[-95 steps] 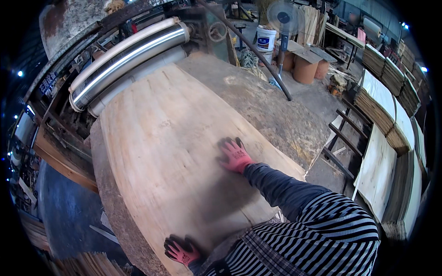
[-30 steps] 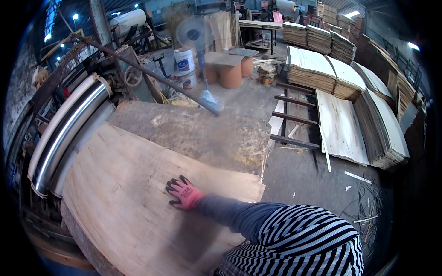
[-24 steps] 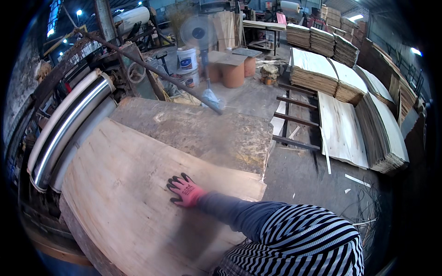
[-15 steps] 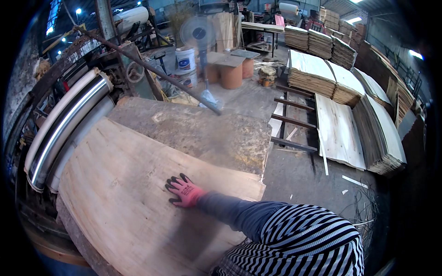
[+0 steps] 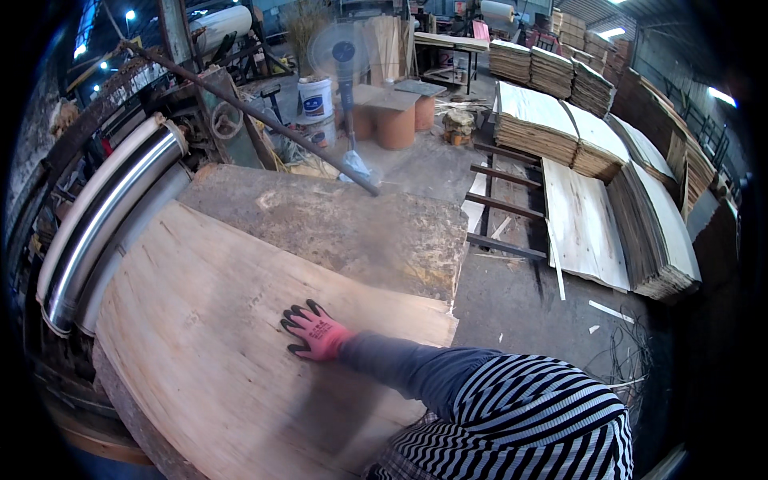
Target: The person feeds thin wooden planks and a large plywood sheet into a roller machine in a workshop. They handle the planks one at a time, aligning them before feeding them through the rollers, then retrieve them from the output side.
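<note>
My right hand (image 5: 318, 331), in a pink glove with black fingertips, rests palm down on a large sheet of wood veneer (image 5: 200, 320). Its fingers are spread and it grips nothing. The pale sheet lies over a stained, worn tabletop (image 5: 344, 224). At the left, the veneer's far-left edge reaches the machine's rollers (image 5: 120, 228), one of them shiny metal. My left hand is out of view.
A metal bar (image 5: 264, 120) slants above the table's far side. Beyond it stand a fan (image 5: 344, 56), white buckets (image 5: 315, 98) and a brown drum (image 5: 397, 128). Stacked veneer sheets (image 5: 536, 128) and dark metal rails (image 5: 506, 206) occupy the right-hand floor.
The whole view has shifted slightly, moving the scene a little to the left. My right hand stays spread on the veneer, with little visible movement against it.
</note>
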Available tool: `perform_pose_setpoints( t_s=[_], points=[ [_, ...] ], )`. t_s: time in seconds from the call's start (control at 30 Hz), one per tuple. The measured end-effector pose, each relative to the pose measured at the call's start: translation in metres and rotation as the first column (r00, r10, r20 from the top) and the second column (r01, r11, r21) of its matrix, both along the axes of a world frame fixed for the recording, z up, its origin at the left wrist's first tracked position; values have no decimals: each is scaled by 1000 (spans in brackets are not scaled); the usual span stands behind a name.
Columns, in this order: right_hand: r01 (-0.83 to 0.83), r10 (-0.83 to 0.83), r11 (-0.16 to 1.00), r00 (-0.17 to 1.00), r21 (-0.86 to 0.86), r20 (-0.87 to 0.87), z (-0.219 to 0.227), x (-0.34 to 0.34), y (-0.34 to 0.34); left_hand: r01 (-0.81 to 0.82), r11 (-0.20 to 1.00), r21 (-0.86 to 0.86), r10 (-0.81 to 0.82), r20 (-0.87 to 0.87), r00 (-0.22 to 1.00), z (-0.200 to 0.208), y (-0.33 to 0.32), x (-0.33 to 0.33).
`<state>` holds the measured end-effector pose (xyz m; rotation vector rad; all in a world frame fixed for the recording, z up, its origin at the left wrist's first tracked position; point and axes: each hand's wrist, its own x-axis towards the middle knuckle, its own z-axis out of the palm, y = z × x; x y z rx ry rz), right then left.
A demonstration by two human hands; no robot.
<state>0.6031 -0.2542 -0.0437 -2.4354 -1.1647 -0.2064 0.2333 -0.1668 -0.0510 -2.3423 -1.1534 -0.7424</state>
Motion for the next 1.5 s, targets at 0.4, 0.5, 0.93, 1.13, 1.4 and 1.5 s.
perform_pose_setpoints(
  t_s=[0.4,0.5,0.93,1.13,1.4,1.5],
  points=[
    [-19,19,1000,1000,-1,-9,-1,1,2,-5,1000,-9,4,-25,1000,9,-5,2],
    [-15,15,1000,1000,-3,5,-3,3,2,-15,1000,-16,14,-56,998,4,-4,1],
    [-23,22,999,1000,39,8,0,0,10,-68,998,-12,67,-30,997,0,-1,-4],
    [22,-26,995,999,100,38,-13,4,-2,-89,992,-91,83,-71,994,-11,-2,-4],
    [-127,128,992,988,22,-85,6,1,17,-15,972,-234,50,148,988,-21,5,-22],
    [-43,51,994,995,96,-84,-7,13,8,-200,809,-554,114,-185,976,-7,10,-15]
  ],
)
